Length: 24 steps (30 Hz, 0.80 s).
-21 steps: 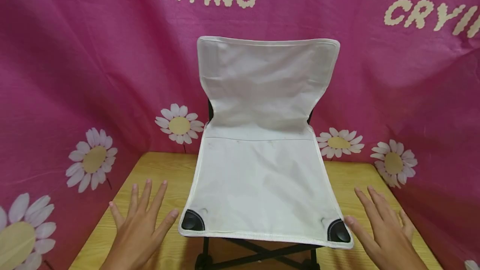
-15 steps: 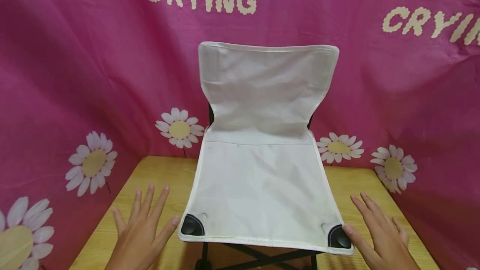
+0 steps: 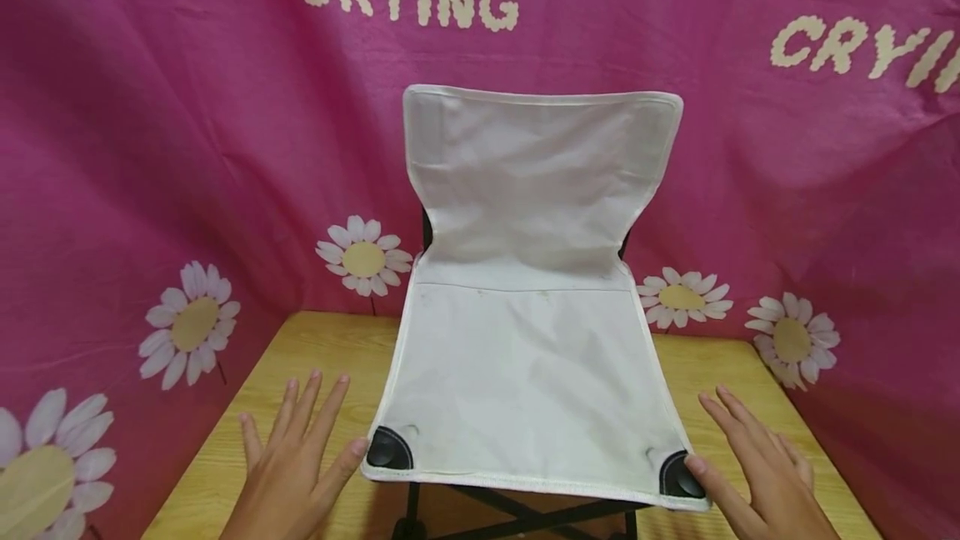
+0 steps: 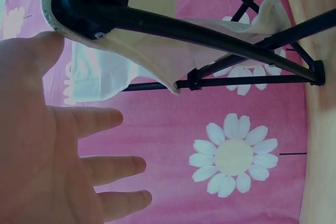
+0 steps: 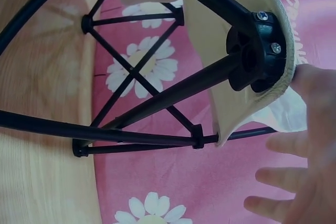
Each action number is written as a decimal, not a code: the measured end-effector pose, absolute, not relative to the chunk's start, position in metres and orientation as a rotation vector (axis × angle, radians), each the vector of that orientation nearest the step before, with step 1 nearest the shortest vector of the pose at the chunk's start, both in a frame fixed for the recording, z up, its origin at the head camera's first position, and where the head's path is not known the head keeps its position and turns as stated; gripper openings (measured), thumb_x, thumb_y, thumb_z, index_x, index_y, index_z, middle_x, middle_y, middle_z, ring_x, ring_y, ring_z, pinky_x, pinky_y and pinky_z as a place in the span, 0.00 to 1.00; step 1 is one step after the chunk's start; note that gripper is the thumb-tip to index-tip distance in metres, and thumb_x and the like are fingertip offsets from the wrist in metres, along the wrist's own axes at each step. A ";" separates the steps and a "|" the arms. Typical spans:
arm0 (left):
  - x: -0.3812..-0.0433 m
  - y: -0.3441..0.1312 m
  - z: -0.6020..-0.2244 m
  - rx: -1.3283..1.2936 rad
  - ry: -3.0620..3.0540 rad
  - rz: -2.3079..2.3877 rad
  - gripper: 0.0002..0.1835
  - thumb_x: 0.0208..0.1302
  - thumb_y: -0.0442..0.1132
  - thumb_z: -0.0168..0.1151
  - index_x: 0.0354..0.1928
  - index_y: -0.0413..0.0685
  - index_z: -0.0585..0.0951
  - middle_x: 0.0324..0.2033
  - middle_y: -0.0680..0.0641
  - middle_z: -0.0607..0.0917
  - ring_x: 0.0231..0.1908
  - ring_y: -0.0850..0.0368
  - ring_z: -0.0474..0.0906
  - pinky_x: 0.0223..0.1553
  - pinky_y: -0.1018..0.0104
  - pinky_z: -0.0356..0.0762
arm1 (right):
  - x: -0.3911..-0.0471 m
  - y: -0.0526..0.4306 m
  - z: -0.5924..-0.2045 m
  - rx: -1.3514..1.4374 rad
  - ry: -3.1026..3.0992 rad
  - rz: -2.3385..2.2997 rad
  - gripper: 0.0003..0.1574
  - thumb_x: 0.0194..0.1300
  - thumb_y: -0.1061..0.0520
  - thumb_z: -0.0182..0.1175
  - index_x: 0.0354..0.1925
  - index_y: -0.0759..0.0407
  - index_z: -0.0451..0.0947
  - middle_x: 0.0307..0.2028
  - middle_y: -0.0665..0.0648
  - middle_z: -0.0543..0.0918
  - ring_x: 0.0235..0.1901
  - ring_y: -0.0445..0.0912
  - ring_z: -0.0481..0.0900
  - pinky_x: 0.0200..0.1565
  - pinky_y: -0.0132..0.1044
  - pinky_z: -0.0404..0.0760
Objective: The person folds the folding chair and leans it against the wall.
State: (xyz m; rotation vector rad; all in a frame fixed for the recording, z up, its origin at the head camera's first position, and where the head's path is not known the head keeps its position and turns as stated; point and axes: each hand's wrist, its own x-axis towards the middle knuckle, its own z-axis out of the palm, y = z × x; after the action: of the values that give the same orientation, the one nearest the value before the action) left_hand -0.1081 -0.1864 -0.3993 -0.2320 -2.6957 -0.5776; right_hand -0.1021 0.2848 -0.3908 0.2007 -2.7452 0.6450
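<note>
While pink flowered cloth [image 3: 600,48] is hung behind and a wooden bench [image 3: 330,340] is set beneath, a white chair [image 3: 525,357] is stood upright. Beside the chair, the left grip [image 3: 288,473] and right grip [image 3: 776,477] are spread wide, each thumb laid against a front corner [image 3: 390,449].

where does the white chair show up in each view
Head: the white chair stands around centre.
Left wrist: across the upper half, one corner joint at upper left.
Right wrist: from the left edge across, another corner joint at upper right.
Shared landmark: pink daisy-print cloth behind it.
</note>
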 end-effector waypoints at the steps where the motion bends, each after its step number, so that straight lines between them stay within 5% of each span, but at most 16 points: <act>1: -0.107 -0.186 -0.400 -0.239 -2.688 -0.582 0.38 0.67 0.59 0.53 0.75 0.60 0.56 0.72 0.36 0.56 0.71 0.32 0.44 0.58 0.29 0.14 | -0.102 0.285 -0.391 0.201 -2.743 0.642 0.45 0.65 0.40 0.59 0.74 0.45 0.54 0.71 0.63 0.58 0.61 0.69 0.62 0.49 0.76 0.45; 13: -0.103 -0.177 -0.400 -0.395 -2.599 -0.637 0.38 0.66 0.54 0.58 0.75 0.60 0.57 0.72 0.42 0.58 0.70 0.33 0.51 0.59 0.24 0.24 | -0.094 0.279 -0.392 0.249 -2.703 0.690 0.45 0.63 0.42 0.63 0.73 0.42 0.57 0.68 0.62 0.65 0.62 0.67 0.64 0.48 0.77 0.51; 22: -0.100 -0.169 -0.399 -0.493 -2.549 -0.637 0.39 0.61 0.55 0.63 0.73 0.58 0.61 0.72 0.45 0.61 0.68 0.35 0.56 0.60 0.24 0.31 | -0.095 0.274 -0.393 0.362 -2.729 0.691 0.45 0.62 0.45 0.64 0.72 0.42 0.57 0.67 0.59 0.67 0.60 0.63 0.69 0.45 0.70 0.68; 24: -0.100 -0.167 -0.398 -0.492 -2.577 -0.642 0.39 0.61 0.56 0.62 0.72 0.59 0.62 0.72 0.46 0.61 0.69 0.35 0.55 0.60 0.24 0.31 | -0.094 0.272 -0.395 0.390 -2.720 0.703 0.44 0.63 0.46 0.64 0.72 0.41 0.58 0.67 0.58 0.67 0.64 0.53 0.67 0.46 0.69 0.70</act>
State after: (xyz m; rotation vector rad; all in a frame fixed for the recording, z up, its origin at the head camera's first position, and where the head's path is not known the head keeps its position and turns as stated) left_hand -0.0995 -0.1672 -0.3984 -0.4922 -2.5770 -0.6419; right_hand -0.0941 0.2723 -0.3951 0.3898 -2.7199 0.7033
